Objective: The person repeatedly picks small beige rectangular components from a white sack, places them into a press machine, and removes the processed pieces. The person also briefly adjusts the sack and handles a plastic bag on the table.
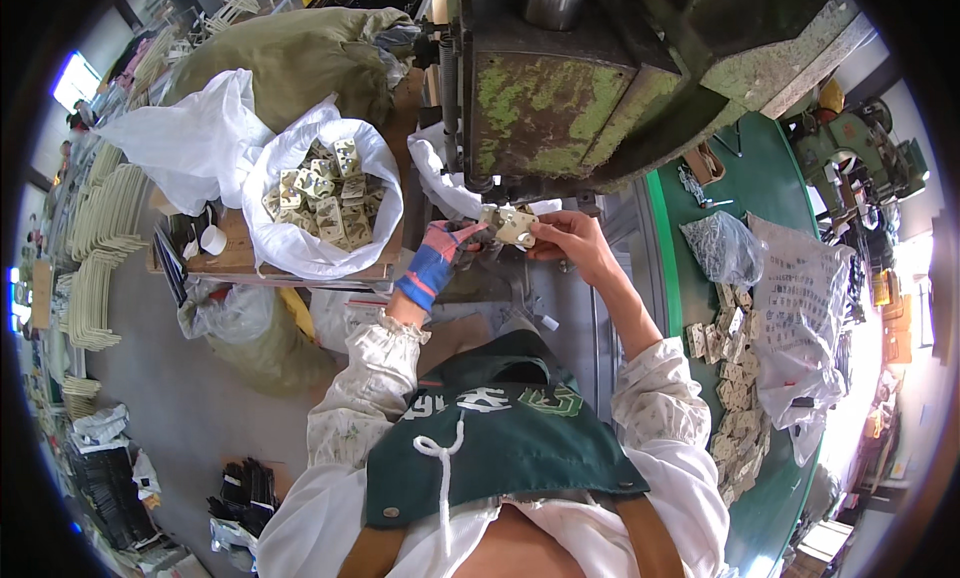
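Just below the press head, a small cream-coloured plate (514, 227) with holes is held between my two hands. My right hand (578, 242), bare, pinches its right end between thumb and fingers. My left hand (446, 252) wears a blue and pink work glove with dark fingertips, and these close on the plate's left end; part of the grip is hidden behind the plate. Directly above my hands stands the worn green press (550, 113). To the left, an open white sack (378, 213) holds many similar cream plates (330, 193).
The white sack rests on a wooden table (395, 138) beside a large olive sack (280, 58). A roll of white tape (213, 240) lies near its edge. On the right, a green table (775, 168) carries more cream plates (740, 418), a clear bag of small parts (722, 248) and a flattened woven sack (800, 318).
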Motion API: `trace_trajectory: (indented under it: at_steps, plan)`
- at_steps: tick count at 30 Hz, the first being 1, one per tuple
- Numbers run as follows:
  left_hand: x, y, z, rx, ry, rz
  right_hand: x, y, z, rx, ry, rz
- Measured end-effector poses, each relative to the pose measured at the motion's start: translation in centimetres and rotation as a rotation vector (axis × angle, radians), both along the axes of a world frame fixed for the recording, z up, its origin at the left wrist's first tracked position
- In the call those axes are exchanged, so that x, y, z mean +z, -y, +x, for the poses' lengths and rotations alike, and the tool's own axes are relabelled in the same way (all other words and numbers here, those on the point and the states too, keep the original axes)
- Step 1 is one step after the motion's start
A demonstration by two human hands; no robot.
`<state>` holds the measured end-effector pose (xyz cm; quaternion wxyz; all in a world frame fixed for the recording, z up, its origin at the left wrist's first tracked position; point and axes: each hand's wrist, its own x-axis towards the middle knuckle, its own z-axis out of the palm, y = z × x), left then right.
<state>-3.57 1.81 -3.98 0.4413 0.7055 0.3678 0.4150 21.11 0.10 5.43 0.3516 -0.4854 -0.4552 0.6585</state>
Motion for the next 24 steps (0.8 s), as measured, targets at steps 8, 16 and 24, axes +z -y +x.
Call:
trace_trajectory:
  at_steps: [8, 16, 24]
  plan:
    - [-0.9, -1.0, 1.0, 0.089, 0.348, -0.520, -0.3, -0.6, 0.3, 0.000, 0.072, 0.089]
    - [2.6, 3.1, 0.5, 0.006, 0.787, -0.532, -2.0, -0.9, 0.8, -0.143, 0.363, 0.201]
    - [5.2, 9.9, -3.8, 0.192, 0.191, -0.682, -18.3, -11.7, 0.7, 0.092, 1.037, 1.234]
